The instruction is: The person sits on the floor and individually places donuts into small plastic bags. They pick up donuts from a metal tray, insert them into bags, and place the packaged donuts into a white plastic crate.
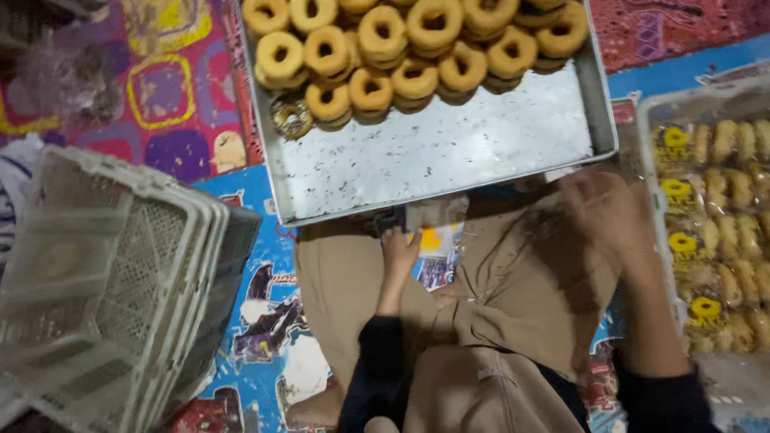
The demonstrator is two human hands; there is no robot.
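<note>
Head view, looking straight down on a person seated cross-legged in tan trousers (513,321) on a patterned floor mat (265,305). Left hand (399,250) reaches down between the knees, fingers curled narrow over a small clear packet with a yellow mark (433,232) that lies on the mat just below the tray's near edge; whether the fingers actually pinch the packet cannot be told. Right hand (605,210) is raised beside the tray's near right corner and is motion-blurred; its opening cannot be told, and nothing is clearly seen in it. Metal tray (449,152) sits directly ahead of the knees, its near half bare and speckled with crumbs. Ring-shaped golden doughnuts (401,48) are stacked in rows across the tray's far half; one darker, sprinkled doughnut (290,117) lies at the left end of the nearest row. To the person's right, a clear bin of bagged pastries with round yellow labels (714,232) stands just beside the right forearm. To the left, a stack of pale plastic lattice crates (112,289) lies tipped on its side, well apart from both hands. Crumpled clear plastic (64,76) sits at the upper left on the mat.
</note>
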